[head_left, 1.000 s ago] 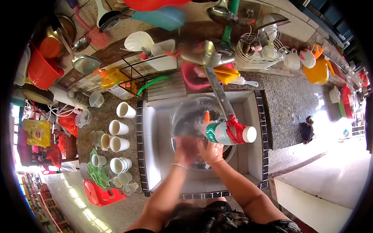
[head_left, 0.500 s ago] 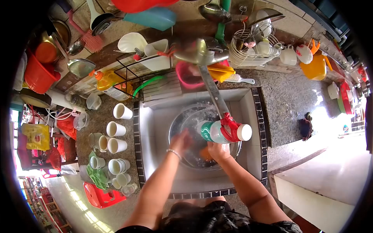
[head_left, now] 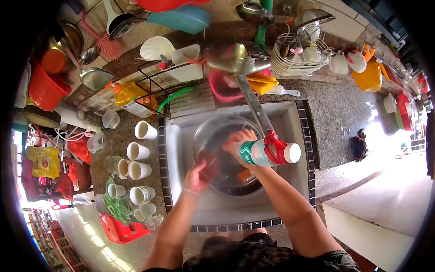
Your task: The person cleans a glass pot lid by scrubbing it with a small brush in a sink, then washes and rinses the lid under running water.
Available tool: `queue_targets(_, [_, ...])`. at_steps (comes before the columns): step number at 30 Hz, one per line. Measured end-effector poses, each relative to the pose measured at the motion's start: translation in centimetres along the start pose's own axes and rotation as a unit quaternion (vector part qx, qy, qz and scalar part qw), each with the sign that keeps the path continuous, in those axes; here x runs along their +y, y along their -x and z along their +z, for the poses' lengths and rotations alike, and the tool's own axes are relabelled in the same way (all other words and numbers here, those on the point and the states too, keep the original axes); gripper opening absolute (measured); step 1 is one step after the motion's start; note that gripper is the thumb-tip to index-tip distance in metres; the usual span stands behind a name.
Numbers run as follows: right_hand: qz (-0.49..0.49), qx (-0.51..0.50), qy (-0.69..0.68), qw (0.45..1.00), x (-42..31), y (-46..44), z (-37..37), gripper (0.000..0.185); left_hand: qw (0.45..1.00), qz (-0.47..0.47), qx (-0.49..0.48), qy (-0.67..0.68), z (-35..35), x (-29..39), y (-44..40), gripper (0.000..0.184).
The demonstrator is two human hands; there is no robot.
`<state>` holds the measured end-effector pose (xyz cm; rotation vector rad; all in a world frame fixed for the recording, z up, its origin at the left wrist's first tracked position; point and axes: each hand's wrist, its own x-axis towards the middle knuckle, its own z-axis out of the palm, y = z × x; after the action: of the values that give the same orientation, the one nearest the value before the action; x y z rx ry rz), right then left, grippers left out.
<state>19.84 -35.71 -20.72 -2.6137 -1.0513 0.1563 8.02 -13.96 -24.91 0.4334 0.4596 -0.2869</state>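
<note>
A round metal basin [head_left: 222,185] of water stands in the tiled sink [head_left: 181,206]. At its left rim is my left hand [head_left: 199,174], blurred, with its fingers apart and nothing in it. My right hand [head_left: 240,141] is over the basin, its fingers spread and nothing seen in them, just left of a plastic bottle [head_left: 260,152] tied with red cloth to the end of the faucet [head_left: 253,102]. The bottle hides part of that hand. An orange-brown object [head_left: 246,175] lies in the water below the right hand; its shape is unclear.
White cups [head_left: 138,151] stand in a column left of the sink, near glasses and a red stool [head_left: 122,229]. Behind the sink are a wire rack [head_left: 192,102], a pink basin [head_left: 219,88] and a brush [head_left: 285,91]. A dark cloth [head_left: 359,146] lies on the right counter.
My right hand has moved up and opened out beside the bottle. My left hand has shifted left and down to the basin's rim. The orange-brown object shows more clearly.
</note>
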Motion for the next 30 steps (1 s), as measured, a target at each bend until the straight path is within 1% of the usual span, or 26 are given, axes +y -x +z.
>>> queue_targets(1, [0.092, 0.082, -0.094, 0.988, -1.4, -0.6, 0.1, 0.057, 0.999, 0.023, 0.001, 0.035, 0.5, -1.2, 0.3, 0.045])
queue_targets(2, [0.182, 0.161, -0.185, 0.952, -3.3, -1.2, 0.6, 0.061, 0.996, 0.046, 0.002, 0.070, 0.8, -2.3, 0.5, 0.046])
queue_targets(3, [0.267, 0.237, -0.272, 0.894, -4.7, -1.3, 1.0, 0.066, 0.992, 0.065, -0.011, 0.109, 0.8, -3.3, 0.3, 0.047])
queue_targets(5, [0.229, 0.167, -0.138, 0.949, -6.1, -0.2, 1.8, 0.078, 0.983, 0.088, -0.012, 0.163, 1.2, -4.3, 0.3, 0.046])
queue_targets(6, [0.208, 0.129, -0.069, 0.967, -6.5, 0.5, 2.2, 0.084, 0.977, 0.100, -0.012, 0.190, 1.3, -4.5, 0.5, 0.046])
queue_targets(7, [0.196, 0.124, -0.067, 0.970, -6.4, 1.0, 3.4, 0.081, 0.976, 0.106, -0.025, 0.191, 1.7, -4.5, 0.8, 0.046])
queue_targets(9, [0.227, 0.127, -0.138, 0.956, -4.0, 2.1, 4.4, 0.078, 0.977, 0.105, -0.058, 0.178, 0.7, -4.6, 0.9, 0.046])
queue_targets(10, [0.239, 0.142, -0.161, 0.947, -2.2, 2.5, 4.9, 0.071, 0.977, 0.106, -0.074, 0.171, 0.3, -4.6, 0.9, 0.046])
queue_targets(13, [0.227, 0.244, -0.161, 0.929, 5.5, 2.7, 11.9, 0.053, 0.985, 0.057, -0.037, 0.158, -0.1, -4.8, 1.2, 0.048])
queue_targets(14, [0.218, 0.271, -0.183, 0.919, 7.9, 3.1, 13.8, 0.046, 0.985, 0.040, -0.042, 0.160, -0.3, -5.0, 0.9, 0.049])
queue_targets(15, [0.212, 0.285, -0.235, 0.905, 9.6, 3.7, 14.7, 0.040, 0.985, 0.023, -0.046, 0.162, -0.5, -5.1, 0.4, 0.049])
queue_targets(16, [0.229, 0.278, -0.431, 0.827, 9.4, 4.6, 12.0, 0.038, 0.985, 0.006, -0.051, 0.165, -0.6, -5.3, 0.0, 0.050])
queue_targets(17, [0.236, 0.258, -0.607, 0.714, 8.9, 5.3, 9.0, 0.036, 0.988, 0.007, -0.031, 0.151, -0.1, -5.3, -0.3, 0.048])
queue_targets(18, [0.232, 0.227, -0.755, 0.569, 8.6, 5.8, 6.5, 0.034, 0.989, -0.006, -0.028, 0.142, -0.3, -5.2, -1.0, 0.047])
queue_targets(20, [0.271, 0.242, -0.835, 0.413, 8.4, 6.3, 5.8, 0.034, 0.991, -0.033, -0.020, 0.125, -1.0, -5.1, -2.6, 0.046])
queue_targets(21, [0.322, 0.296, -0.793, 0.424, 8.0, 6.7, 6.5, 0.035, 0.993, -0.018, -0.015, 0.115, 1.4, -5.0, -2.8, 0.028])
queue_targets(22, [0.370, 0.347, -0.746, 0.431, 7.5, 7.1, 7.0, 0.037, 0.995, -0.016, -0.005, 0.102, 1.1, -5.1, -4.1, 0.020])
queue_targets(23, [0.358, 0.372, -0.714, 0.473, 7.2, 7.4, 7.3, 0.037, 0.996, -0.013, 0.005, 0.089, 0.3, -5.3, -5.5, 0.013])
queue_targets(24, [0.394, 0.379, -0.696, 0.466, 6.4, 7.6, 6.3, 0.036, 0.997, -0.010, 0.015, 0.076, 0.1, -5.3, -6.7, 0.007])
queue_targets(25, [0.428, 0.386, -0.677, 0.457, 5.1, 7.8, 4.1, 0.036, 0.984, -0.003, 0.172, 0.038, 1.9, -5.6, -7.7, 0.022])
queue_targets(26, [0.463, 0.392, -0.657, 0.448, 4.4, 8.0, 3.0, 0.035, 0.985, -0.002, 0.172, 0.022, 2.4, -5.8, -8.3, 0.025])
queue_targets(27, [0.493, 0.369, -0.640, 0.461, 5.2, 8.8, 3.5, 0.034, 0.985, -0.002, 0.171, 0.006, 2.5, -5.8, -8.9, 0.028])
queue_targets(29, [0.477, 0.352, -0.654, 0.470, 6.1, 10.9, 3.8, 0.037, 0.982, -0.014, 0.186, -0.040, 1.3, -6.0, -10.0, 0.037])
queue_targets(30, [0.469, 0.345, -0.661, 0.474, 6.2, 11.7, 3.9, 0.038, 0.978, -0.017, 0.198, -0.069, 1.6, -5.7, -9.5, 0.037])
